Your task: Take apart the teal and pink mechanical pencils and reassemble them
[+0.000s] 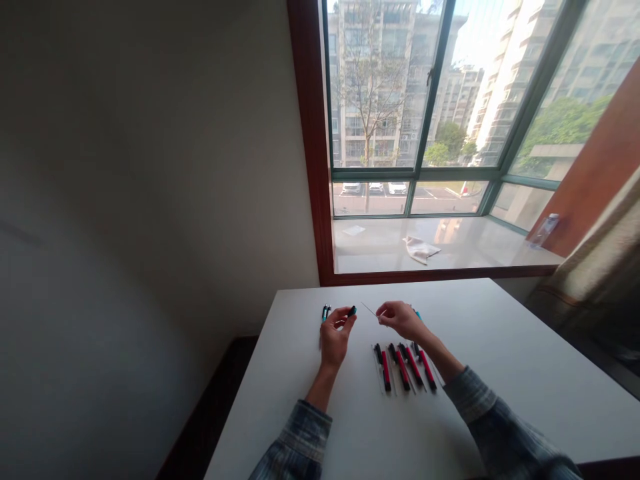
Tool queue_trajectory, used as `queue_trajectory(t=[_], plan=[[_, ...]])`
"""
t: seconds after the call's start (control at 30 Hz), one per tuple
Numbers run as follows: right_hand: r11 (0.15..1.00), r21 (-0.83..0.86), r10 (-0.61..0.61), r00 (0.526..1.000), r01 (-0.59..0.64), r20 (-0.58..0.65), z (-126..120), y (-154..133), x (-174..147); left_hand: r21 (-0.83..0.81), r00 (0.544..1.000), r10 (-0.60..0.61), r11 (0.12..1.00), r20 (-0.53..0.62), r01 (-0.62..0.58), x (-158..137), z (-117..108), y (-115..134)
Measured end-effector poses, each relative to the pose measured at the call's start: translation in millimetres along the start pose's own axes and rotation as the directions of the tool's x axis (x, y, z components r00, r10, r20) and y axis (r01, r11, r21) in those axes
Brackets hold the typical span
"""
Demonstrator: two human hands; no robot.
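Note:
Over the far half of the white table (280, 400), my left hand (334, 340) pinches a short dark pen part (352, 311) with a hint of teal, its far end pointing up. Opposite it, my right hand (403, 320) holds a thin pen refill (369, 309) between thumb and fingertips. The refill's free end points toward the pen part, with a gap between them. Black-and-teal pens (326, 312) lie just beyond my left hand, partly hidden by it. A teal piece (418, 314) shows behind my right hand.
Several taken-apart red-and-black pens (403, 370) lie in a row below my right hand, thin refills beside them. On the window sill (370, 257) are a crumpled white cloth (421, 250) and a clear bottle (544, 231). A grey wall (225, 200) borders the table's left.

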State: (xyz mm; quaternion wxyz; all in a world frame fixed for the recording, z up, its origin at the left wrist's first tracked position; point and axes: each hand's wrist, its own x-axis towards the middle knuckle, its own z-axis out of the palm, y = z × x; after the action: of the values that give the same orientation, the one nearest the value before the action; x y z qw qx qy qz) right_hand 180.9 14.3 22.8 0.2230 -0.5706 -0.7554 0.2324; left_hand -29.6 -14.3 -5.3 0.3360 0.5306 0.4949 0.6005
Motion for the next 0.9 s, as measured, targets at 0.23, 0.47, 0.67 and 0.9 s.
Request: queue_trajectory(t=[0.23,0.47,0.67,0.9], plan=[[0.597,0.793,-0.015,0.990,0.120,-0.138,-9,-16,8,-0.060,0.985,-0.069,0.995,0.155,0.079,-2,4,4],[0.625,0.765,-0.103,0.988,0.155,-0.116,-13,-37,7,-0.072,0.974,-0.052,0.995,0.222,0.070,-5,5,16],[0.650,0.734,-0.129,0.981,0.195,-0.147,-10,-32,7,-0.116,0.971,-0.062,0.989,0.231,0.091,-6,7,12],[0.822,0.522,-0.193,0.974,0.227,-0.118,-20,-23,4,-0.128,0.972,-0.063,0.987,0.226,0.094,-4,8,6]])
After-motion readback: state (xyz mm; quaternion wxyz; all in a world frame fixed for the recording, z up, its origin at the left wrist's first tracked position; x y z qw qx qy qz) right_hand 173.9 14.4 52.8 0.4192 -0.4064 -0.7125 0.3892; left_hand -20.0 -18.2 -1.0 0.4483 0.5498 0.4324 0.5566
